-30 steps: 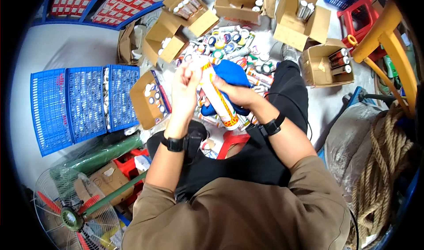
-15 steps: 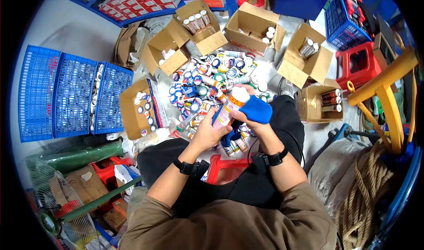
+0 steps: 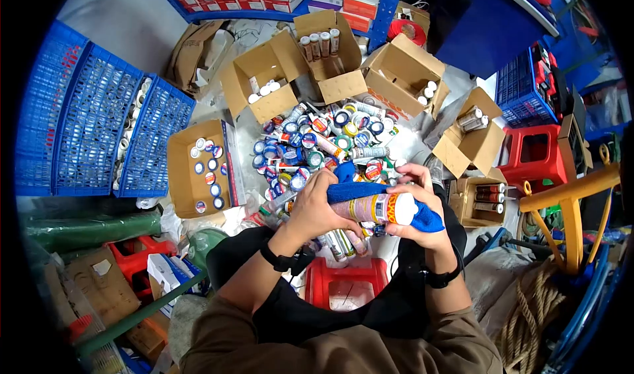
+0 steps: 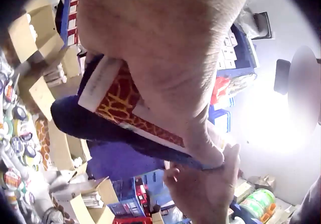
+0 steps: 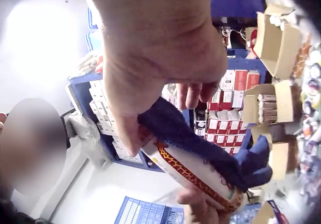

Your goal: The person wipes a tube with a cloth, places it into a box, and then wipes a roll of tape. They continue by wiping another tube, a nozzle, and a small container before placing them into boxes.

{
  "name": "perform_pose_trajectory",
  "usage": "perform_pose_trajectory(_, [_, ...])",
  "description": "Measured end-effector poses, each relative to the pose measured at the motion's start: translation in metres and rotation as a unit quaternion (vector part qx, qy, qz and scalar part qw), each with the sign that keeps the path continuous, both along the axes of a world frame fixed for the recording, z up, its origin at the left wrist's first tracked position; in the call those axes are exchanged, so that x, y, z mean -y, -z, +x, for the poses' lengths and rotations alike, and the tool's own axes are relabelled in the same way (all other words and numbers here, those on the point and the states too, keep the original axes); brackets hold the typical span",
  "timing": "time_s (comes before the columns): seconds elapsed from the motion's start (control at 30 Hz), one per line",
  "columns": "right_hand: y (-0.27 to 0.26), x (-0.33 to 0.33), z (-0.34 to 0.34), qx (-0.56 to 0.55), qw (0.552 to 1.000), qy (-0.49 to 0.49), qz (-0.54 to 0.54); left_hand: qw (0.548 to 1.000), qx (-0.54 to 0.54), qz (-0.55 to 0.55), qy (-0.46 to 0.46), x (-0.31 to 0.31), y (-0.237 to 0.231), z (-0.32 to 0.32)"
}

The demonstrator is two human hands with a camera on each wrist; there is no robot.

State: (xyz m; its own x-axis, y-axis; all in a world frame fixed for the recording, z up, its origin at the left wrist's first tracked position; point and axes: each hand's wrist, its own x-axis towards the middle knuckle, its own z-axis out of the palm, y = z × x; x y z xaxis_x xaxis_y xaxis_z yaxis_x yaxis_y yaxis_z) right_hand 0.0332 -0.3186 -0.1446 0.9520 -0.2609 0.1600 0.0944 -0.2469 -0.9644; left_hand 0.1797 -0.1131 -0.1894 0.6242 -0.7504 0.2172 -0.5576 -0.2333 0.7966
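Left hand (image 3: 316, 210) grasps one end of the printed cartridge (image 3: 370, 209); right hand (image 3: 432, 239) grasps it near the white end, with the blue cloth (image 3: 428, 218) against it; cartridge is held nearly level, above the red stool (image 3: 316, 283), the loose tube pile (image 3: 316, 150) beyond.

Your left forearm (image 3: 247, 278) slants inward from the sleeve; your right forearm (image 3: 449, 298) stands nearer upright in the head view. Both hands meet in front of your torso, apart from each other. Your left hand (image 3: 316, 207) grips, fingers curled above, thumb below. Your right hand (image 3: 426, 212) grips opposite, thumb below, fingers bent and partly spread above.
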Motion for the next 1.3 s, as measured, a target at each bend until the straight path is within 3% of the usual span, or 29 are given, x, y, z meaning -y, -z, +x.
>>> perform_pose_trajectory(0.07, [-0.004, -0.007, 0.010, 0.004, 1.000, 0.016, -0.002, 1.000, -0.020, -0.018, -0.006, -0.014, 0.006, 0.023])
perform_pose_trajectory(0.13, [-0.013, -0.006, 0.018, 0.003, 0.998, 0.056, 0.016, 0.987, -0.106, -0.106, -0.060, -0.033, 0.028, 0.049])
perform_pose_trajectory(0.2, [-0.017, 0.006, 0.032, 0.014, 0.996, 0.084, 0.000, 0.937, -0.270, -0.113, -0.192, -0.054, 0.049, 0.070])
perform_pose_trajectory(0.27, [-0.031, 0.017, 0.059, -0.013, 0.985, 0.095, -0.142, 0.944, -0.190, -0.061, -0.263, -0.071, 0.044, 0.094])
perform_pose_trajectory(0.4, [-0.022, 0.050, 0.141, -0.046, 0.967, 0.145, -0.204, 0.924, -0.167, -0.072, -0.337, -0.078, 0.065, 0.122])
perform_pose_trajectory(0.53, [0.018, 0.096, 0.252, -0.079, 0.957, 0.092, -0.264, 0.914, -0.172, -0.085, -0.357, -0.069, 0.082, 0.124])
perform_pose_trajectory(0.6, [0.052, 0.109, 0.310, -0.068, 0.932, 0.099, -0.342, 0.914, -0.189, -0.026, -0.359, -0.065, 0.099, 0.125])
perform_pose_trajectory(0.67, [0.092, 0.121, 0.367, -0.094, 0.902, 0.114, -0.406, 0.905, -0.233, -0.057, -0.352, -0.055, 0.112, 0.127])
perform_pose_trajectory(0.73, [0.136, 0.132, 0.418, -0.120, 0.888, 0.119, -0.428, 0.891, -0.296, -0.053, -0.340, -0.045, 0.117, 0.130])
perform_pose_trajectory(0.83, [0.196, 0.144, 0.476, -0.211, 0.898, 0.095, -0.374, 0.907, -0.291, -0.008, -0.305, -0.039, 0.132, 0.135])
perform_pose_trajectory(1.07, [0.299, 0.154, 0.557, -0.334, 0.863, -0.003, -0.379, 0.882, -0.339, 0.079, -0.317, -0.045, 0.149, 0.153])
perform_pose_trajectory(1.13, [0.311, 0.154, 0.566, -0.282, 0.874, -0.011, -0.396, 0.883, -0.339, 0.088, -0.313, -0.047, 0.157, 0.158])
perform_pose_trajectory(1.3, [0.335, 0.162, 0.601, -0.281, 0.867, -0.057, -0.408, 0.863, -0.359, 0.117, -0.335, -0.044, 0.163, 0.173])
